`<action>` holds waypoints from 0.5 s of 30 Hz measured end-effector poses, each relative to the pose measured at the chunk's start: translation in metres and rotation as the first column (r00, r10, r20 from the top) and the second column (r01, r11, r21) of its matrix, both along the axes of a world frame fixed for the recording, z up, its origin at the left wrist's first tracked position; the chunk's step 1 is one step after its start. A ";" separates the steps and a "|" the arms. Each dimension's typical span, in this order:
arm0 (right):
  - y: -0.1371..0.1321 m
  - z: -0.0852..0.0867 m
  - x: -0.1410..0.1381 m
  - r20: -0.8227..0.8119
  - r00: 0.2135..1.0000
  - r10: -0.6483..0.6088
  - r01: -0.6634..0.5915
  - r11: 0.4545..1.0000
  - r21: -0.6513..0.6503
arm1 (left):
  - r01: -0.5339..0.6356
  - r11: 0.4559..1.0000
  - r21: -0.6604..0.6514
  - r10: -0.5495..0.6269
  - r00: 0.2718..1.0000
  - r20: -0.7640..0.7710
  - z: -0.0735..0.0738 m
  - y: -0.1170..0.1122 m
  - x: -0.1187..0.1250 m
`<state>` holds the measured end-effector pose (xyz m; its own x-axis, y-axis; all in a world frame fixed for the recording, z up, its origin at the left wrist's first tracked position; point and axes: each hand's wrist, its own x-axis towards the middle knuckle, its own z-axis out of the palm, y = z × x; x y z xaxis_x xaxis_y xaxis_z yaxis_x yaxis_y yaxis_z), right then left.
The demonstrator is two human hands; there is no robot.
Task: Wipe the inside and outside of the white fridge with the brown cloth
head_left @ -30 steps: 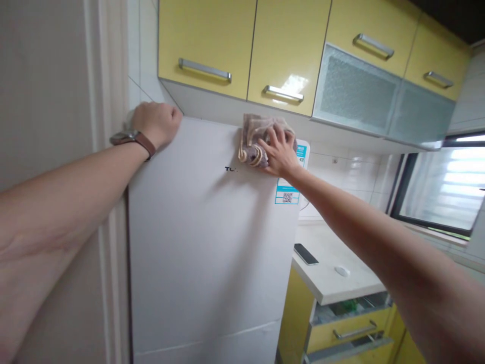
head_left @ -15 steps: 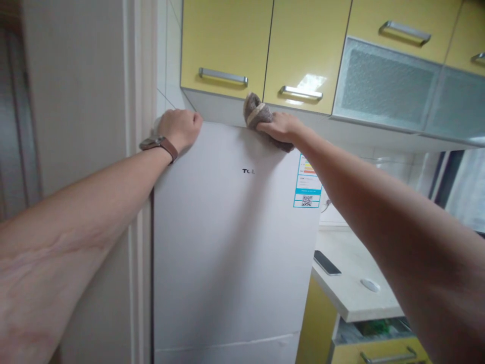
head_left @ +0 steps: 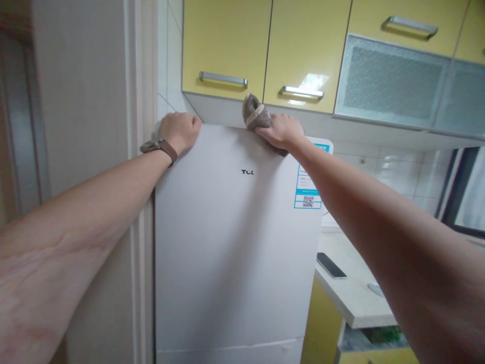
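Observation:
A white refrigerator (head_left: 212,227) with TCL lettering stands upright in front of me. My left hand (head_left: 180,130), a watch (head_left: 161,146) on its wrist, is closed over the top left corner of the refrigerator; the fingertips are hidden behind the edge. At the top edge, right of the middle, my right hand (head_left: 282,130) grips a bunched brown-grey cloth (head_left: 257,115) with a pale hem. The cloth lies against the upper front of the refrigerator, and part of it hangs below the palm. My right forearm partly covers an energy label (head_left: 307,191).
Yellow wall cabinets (head_left: 223,40) hang close above the refrigerator. A door frame (head_left: 142,253) borders it at the left. To the right, a countertop (head_left: 354,303) carries a phone (head_left: 331,265) and a small white oval object (head_left: 375,289). A window (head_left: 470,202) is beyond.
My right hand and the cloth have shifted slightly, uncovering the upper right corner of the refrigerator and more of the label. My left hand stays in place.

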<state>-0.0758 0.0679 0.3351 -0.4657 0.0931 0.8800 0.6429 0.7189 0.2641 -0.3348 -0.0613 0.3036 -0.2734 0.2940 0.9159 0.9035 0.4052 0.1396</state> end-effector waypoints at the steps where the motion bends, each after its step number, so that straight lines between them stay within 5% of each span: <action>1: 0.001 0.001 0.000 -0.006 1.000 -0.003 0.003 1.000 -0.009 | 0.002 1.000 0.000 -0.002 1.000 0.001 0.000 0.000 0.000; 15: -0.006 -0.008 0.000 -0.051 0.997 -0.054 0.050 0.996 -0.070 | -0.019 1.000 0.009 0.019 1.000 0.018 -0.001 0.003 -0.003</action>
<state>-0.0758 0.0624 0.3274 -0.4120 0.1768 0.8939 0.6917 0.6993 0.1804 -0.3378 -0.0578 0.3028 -0.2947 0.2805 0.9135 0.8932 0.4206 0.1590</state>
